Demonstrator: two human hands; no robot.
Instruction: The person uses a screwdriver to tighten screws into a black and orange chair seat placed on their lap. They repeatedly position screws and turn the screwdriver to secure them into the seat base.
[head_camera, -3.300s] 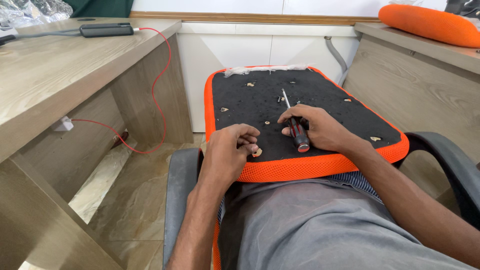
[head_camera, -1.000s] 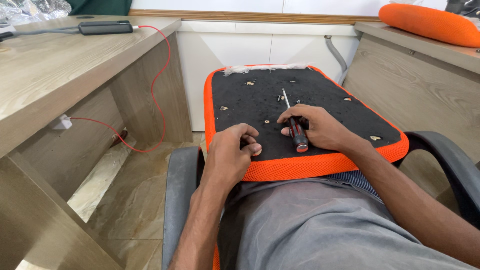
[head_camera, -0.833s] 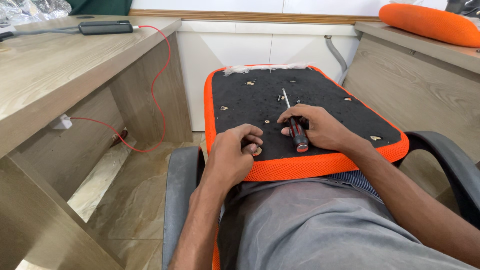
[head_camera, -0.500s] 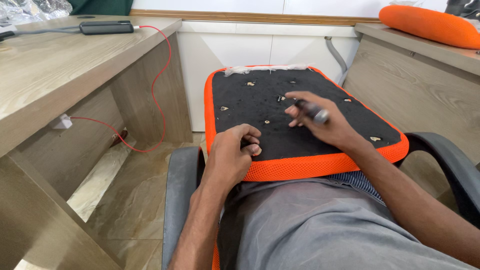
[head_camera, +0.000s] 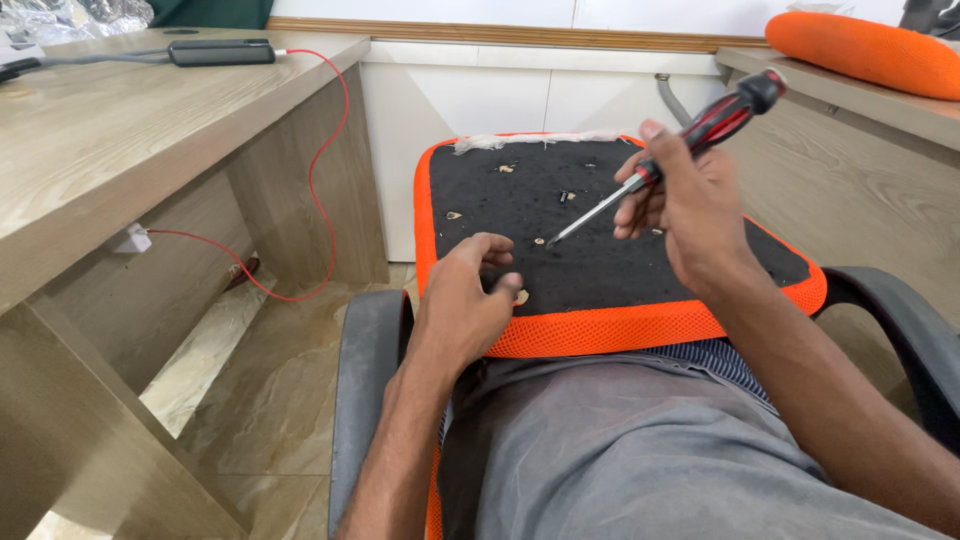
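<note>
The person sits in a chair w/ a black pad edged in orange mesh (head_camera: 640, 325) lying across the lap. The right hand (head_camera: 690, 205) is raised above the pad, fingers curled round the shaft end of a red-and-black screwdriver (head_camera: 668, 158); the handle points up and to the right, and the metal tip slants down-left, ending just over the black surface near a small pale screw (head_camera: 540, 241) (can't tell if the tip touches it). The left hand (head_camera: 465, 305) rests at the pad's near edge, fingers bent in, thumb and forefinger pinched on a small pale bit (head_camera: 521, 296), too small to make out. More small screws lie scattered over the pad, well apart from each other. To the left a wooden desk (head_camera: 120, 150) carries a dark adapter (head_camera: 220, 52) w/ a red cable (head_camera: 318, 190) hanging down. An orange cushion (head_camera: 865, 52) sits on the counter at the right.
</note>
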